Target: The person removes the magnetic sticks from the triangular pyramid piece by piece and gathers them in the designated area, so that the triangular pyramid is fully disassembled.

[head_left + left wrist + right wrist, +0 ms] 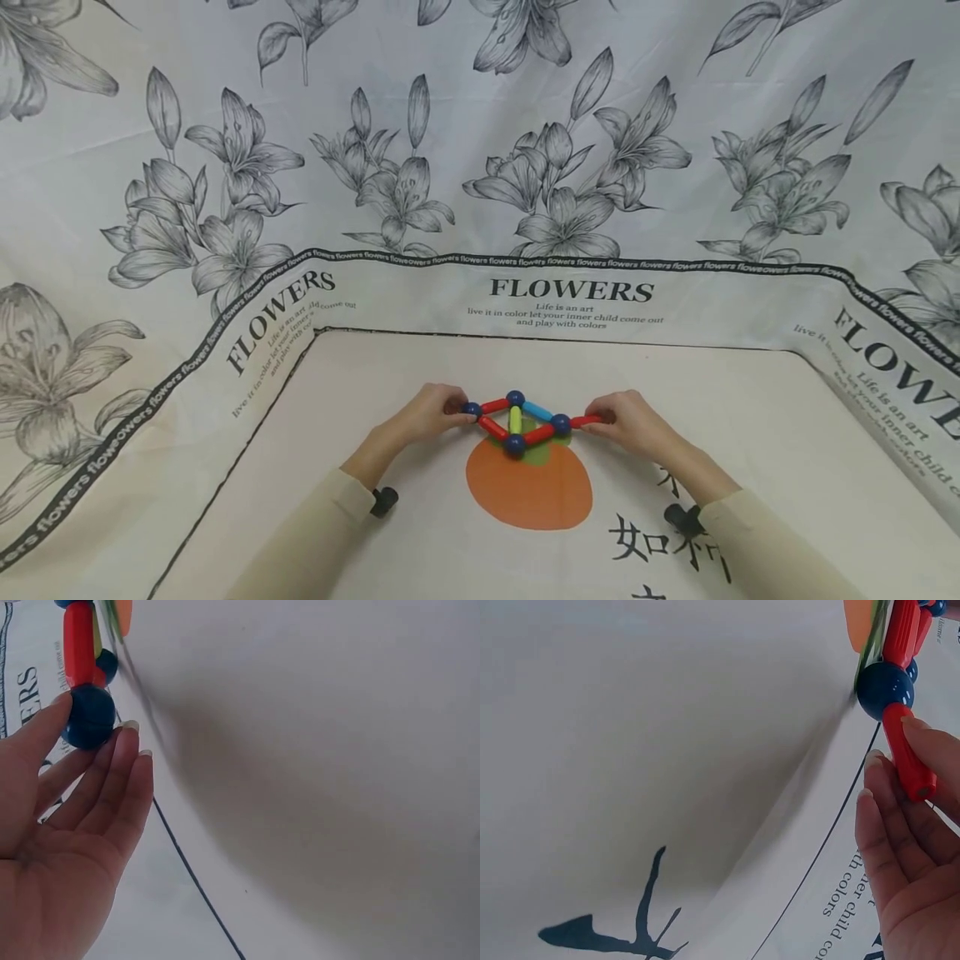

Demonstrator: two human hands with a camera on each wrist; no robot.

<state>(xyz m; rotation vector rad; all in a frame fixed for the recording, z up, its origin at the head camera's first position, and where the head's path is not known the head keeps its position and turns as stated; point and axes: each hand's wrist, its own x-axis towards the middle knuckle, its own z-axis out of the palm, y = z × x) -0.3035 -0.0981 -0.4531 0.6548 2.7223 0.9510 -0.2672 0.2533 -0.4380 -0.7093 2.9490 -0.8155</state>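
A flat diamond of toy rods and dark blue balls spans the space between both hands in the head view. Its far ball [514,399] and near ball [514,445] are joined by a yellow-green rod [515,420]. Red rods form three sides, and a light blue rod [537,411] forms the far right one. My left hand [431,410] pinches the left corner ball [90,718] between thumb and fingers. Thumb and fingers of my right hand [632,421] pinch another red rod [909,754], whose inner end meets the right corner ball [886,690].
The pale tablecloth [375,358] carries a printed orange fruit [529,487] just below the diamond and black characters [637,537] near the right forearm. A flower-printed cloth [480,125] rises behind and around the table. Dark wrist cameras sit on both wrists.
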